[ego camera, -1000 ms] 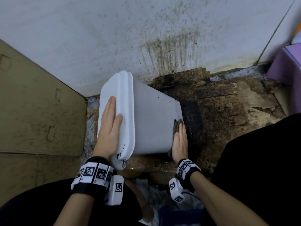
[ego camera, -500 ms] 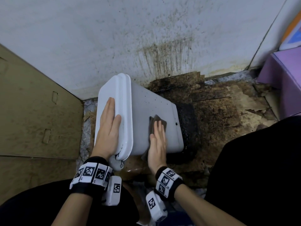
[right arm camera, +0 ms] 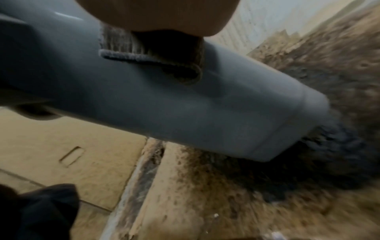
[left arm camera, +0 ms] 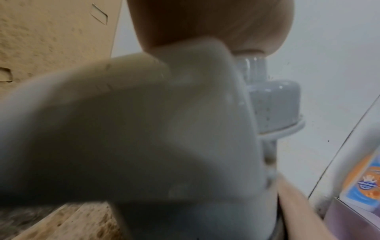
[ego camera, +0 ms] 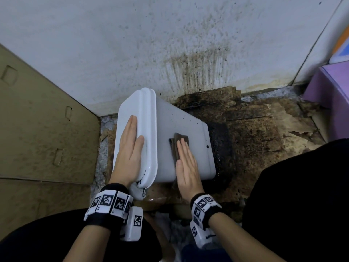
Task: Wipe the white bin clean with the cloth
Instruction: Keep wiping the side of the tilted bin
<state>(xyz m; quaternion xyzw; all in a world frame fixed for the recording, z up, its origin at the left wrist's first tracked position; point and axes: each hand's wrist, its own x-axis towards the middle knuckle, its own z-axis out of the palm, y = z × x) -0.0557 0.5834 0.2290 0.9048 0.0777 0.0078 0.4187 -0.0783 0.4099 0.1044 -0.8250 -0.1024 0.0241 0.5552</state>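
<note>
Now you are bracing the white bin's [ego camera: 188, 129] lid [ego camera: 136, 118] with your flat left hand [ego camera: 130, 148], your right hand [ego camera: 187, 163] pressing the cloth [ego camera: 179, 140] flat-fingered against its side.

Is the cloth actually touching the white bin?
Touching. The right wrist view shows the cloth lying flat on the white bin side, pressed under the right hand.

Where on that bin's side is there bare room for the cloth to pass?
Free: the speckled stretch of the white bin beyond the cloth, toward the wall, and the strip toward its base. Crowded: the lid end under the left hand; the near part under the right hand.
</note>
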